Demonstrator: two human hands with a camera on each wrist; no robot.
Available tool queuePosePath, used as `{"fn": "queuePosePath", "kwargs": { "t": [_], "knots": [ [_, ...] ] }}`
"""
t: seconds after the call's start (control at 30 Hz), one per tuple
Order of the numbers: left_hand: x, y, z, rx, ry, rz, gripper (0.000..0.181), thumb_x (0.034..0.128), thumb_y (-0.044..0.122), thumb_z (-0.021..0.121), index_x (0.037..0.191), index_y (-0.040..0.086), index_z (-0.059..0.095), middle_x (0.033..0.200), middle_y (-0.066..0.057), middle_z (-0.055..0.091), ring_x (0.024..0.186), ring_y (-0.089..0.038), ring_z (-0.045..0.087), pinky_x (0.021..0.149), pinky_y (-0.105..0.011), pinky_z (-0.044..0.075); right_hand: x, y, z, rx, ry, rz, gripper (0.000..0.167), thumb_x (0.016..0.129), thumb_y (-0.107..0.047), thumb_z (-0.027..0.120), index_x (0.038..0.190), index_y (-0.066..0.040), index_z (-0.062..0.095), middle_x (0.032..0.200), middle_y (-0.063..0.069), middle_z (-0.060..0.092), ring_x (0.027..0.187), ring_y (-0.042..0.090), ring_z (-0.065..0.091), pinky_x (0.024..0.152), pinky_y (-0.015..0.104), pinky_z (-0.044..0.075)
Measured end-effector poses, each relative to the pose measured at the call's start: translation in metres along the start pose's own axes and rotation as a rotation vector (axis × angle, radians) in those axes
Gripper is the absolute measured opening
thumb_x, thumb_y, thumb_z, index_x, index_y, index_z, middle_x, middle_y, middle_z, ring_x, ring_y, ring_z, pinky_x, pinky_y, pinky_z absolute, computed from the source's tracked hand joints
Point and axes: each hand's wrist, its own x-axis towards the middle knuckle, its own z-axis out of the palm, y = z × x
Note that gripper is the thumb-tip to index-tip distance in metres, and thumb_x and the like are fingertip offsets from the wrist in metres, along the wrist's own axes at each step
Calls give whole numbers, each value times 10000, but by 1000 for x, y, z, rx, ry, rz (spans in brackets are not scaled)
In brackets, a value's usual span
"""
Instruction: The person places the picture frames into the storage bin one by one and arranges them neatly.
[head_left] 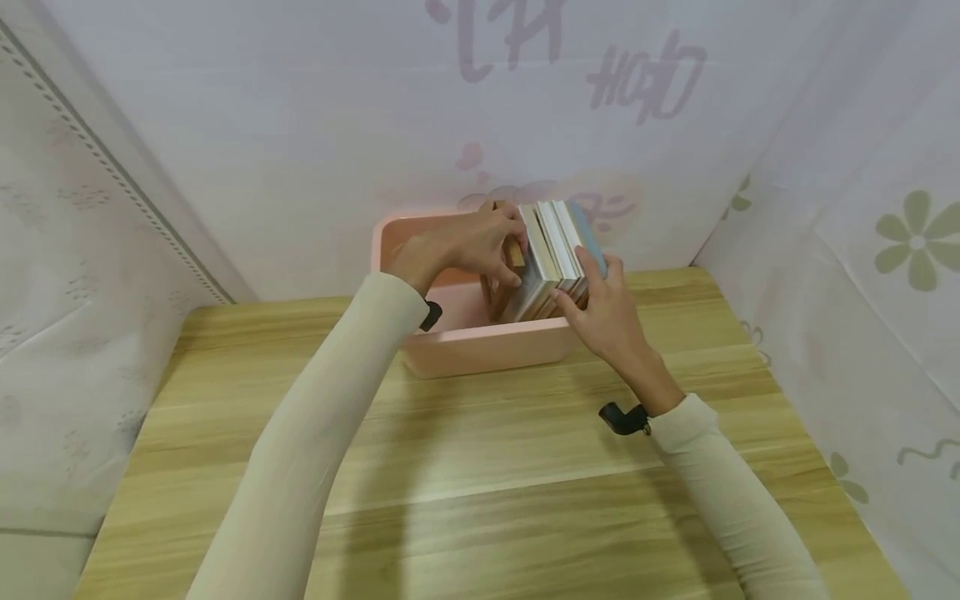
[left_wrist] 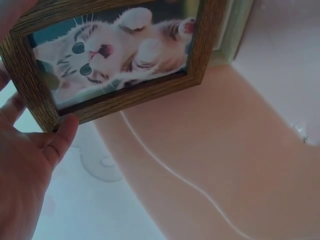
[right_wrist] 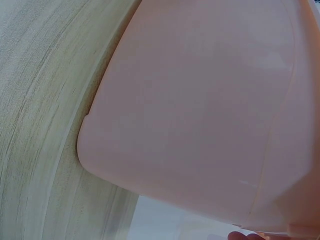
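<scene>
A pink plastic bin [head_left: 487,350] holds a row of upright picture frames [head_left: 553,246], some white or pale-edged, with a light blue one [head_left: 589,236] at the right end. My left hand [head_left: 474,243] reaches over the bin and grips a brown wooden picture frame [left_wrist: 196,60] at the left end of the row. Its kitten photo shows in the left wrist view, where my thumb and fingers hold one corner. With thumb and fingers spread across the right end of the row, my right hand [head_left: 609,312] holds several frames together. The right wrist view shows mostly the bin's outer wall [right_wrist: 195,110].
The bin stands at the back of a wood-grain table [head_left: 525,500], close to a pale printed backdrop [head_left: 300,125]. Similar fabric hangs on the left and right sides. The left part of the bin's floor [head_left: 457,307] is visible.
</scene>
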Motion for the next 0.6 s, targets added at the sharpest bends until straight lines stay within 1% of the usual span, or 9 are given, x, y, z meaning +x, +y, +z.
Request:
{"fn": "queuePosePath", "kwargs": {
  "t": [0.1,0.27,0.37,0.53,0.6],
  "knots": [
    [3,-2,3,0,-8,5,409,793,397,814,1064,144,643,1258,-62,452,1158,-286,354,922,-404,424,0,0,0,-4,3,-5,755,945,-473,610,1552,-160,288,1450,321,295,951,456,588,696,541,560],
    [5,-2,8,42,-6,22,440,782,415,817,1069,126,651,1281,-77,479,1139,-288,397,936,-412,423,-2,-1,-1,-4,10,-6,751,945,-461,616,1549,-156,291,1442,326,300,904,452,594,663,531,560],
    [6,-2,11,40,-10,24,444,784,422,814,1073,125,653,1291,-75,482,1146,-281,394,950,-402,421,-4,0,-2,-7,12,3,747,944,-454,620,1548,-162,292,1439,325,302,901,459,598,659,535,561],
    [7,-1,14,21,-41,17,445,790,408,814,1082,115,651,1401,-97,452,1246,-300,383,1043,-422,387,-6,-1,-3,-8,16,1,742,943,-448,622,1547,-166,299,1437,325,305,912,476,597,666,553,558],
    [7,-1,15,12,-57,9,438,791,400,817,1076,116,647,1446,-104,427,1273,-310,367,1050,-430,384,-7,-2,-4,-7,18,-3,742,943,-447,623,1548,-165,300,1435,326,305,911,477,595,666,557,556]
  ]
}}
